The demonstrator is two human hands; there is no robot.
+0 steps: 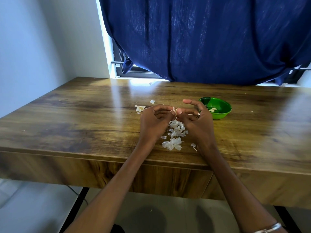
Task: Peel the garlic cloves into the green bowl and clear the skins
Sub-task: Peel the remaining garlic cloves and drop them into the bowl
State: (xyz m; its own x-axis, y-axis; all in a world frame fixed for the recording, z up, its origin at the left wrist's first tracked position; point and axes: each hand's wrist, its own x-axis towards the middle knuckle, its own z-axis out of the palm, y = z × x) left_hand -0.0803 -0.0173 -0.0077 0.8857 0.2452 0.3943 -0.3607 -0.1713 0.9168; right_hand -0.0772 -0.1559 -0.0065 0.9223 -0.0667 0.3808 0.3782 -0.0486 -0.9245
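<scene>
Both hands work together above the middle of the glossy brown wood-grain table point(70, 115), raised a little off its top. The left hand point(154, 122) has its fingers curled inward and pinches one side of a small pale garlic clove with papery skin point(175, 112); the right hand point(196, 118) pinches the other side with thumb and a bent finger, while its forefinger sticks out straight and free. A ring sits on one right finger and a silver bangle point(269, 228) on the right wrist. Directly beneath the hands, and running back toward the near table edge, lies a loose heap of white garlic skins point(175, 137); the nearest scraps stop short of that edge. A few more skin pieces point(140, 108) lie just left of the left hand, and one scrap further back. The round green plastic bowl point(222, 113) stands just beside the right hand, on its far right side, upright, with a couple of peeled cloves point(213, 109) in its bottom. The table top left of the hands and right of the bowl is open wood out to both side edges. At the far edge a dark blue curtain point(202, 39) hangs down to the table, covering most of a window.
</scene>
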